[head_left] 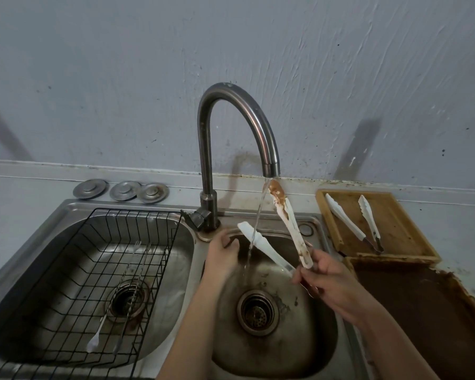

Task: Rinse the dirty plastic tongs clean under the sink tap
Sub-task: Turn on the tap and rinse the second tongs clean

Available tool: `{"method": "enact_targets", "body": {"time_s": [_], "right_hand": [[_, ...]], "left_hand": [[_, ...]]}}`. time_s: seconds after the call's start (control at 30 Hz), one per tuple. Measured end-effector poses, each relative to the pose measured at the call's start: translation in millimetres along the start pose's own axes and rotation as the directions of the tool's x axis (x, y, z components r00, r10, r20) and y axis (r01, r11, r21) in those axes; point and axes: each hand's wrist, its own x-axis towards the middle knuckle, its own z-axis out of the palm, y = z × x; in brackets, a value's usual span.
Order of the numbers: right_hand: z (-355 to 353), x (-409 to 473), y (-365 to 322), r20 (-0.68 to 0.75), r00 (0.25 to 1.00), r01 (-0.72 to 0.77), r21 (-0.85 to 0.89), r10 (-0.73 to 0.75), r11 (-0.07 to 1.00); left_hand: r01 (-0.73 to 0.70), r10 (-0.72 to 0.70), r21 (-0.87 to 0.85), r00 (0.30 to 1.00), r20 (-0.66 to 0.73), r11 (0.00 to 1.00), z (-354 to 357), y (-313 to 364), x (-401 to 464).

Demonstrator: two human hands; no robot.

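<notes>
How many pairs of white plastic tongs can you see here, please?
2. One pair of dirty tongs is in the right hand under the running tap; the other pair lies on the wooden tray right of the sink.

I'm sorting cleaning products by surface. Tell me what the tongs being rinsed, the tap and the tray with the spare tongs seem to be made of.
Tongs: likely white plastic, matte and opaque, one arm smeared brown.
Tap: brushed metal, probably stainless steel, with a dull grey sheen and soft highlights.
Tray: wood or bamboo by its tan colour and visible grain, apparently unvarnished.
</notes>
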Motion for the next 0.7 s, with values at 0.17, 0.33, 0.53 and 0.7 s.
{"method": "enact_targets", "body": {"time_s": [0.17,0.33,0.53,0.7], "right_hand": [[23.4,15.1,-16.7,0.014,0.997,0.074,-0.304,-0.073,0.950],[53.7,51.4,-4.1,-0.141,0.969,0.084,-0.591,-0.205,0.802],[70.8,68.3,13.7,-0.164,0.971,0.046,-0.583,-0.173,0.811],[75.5,66.5,20.9,-0.172,0.970,0.042,-0.572,-0.170,0.819]], "left_hand": [[-0.050,0.049,-0.099,0.999,-0.007,0.994,2.8,4.8,-6.4],[0.118,-0.031,-0.399,0.975,0.219,0.909,9.6,3.5,-15.8],[0.130,-0.045,-0.306,0.962,0.271,0.943,6.6,-11.4,-18.4],[0.106,-0.052,-0.268,0.978,0.203,0.957,3.8,-19.1,-17.2]]}}
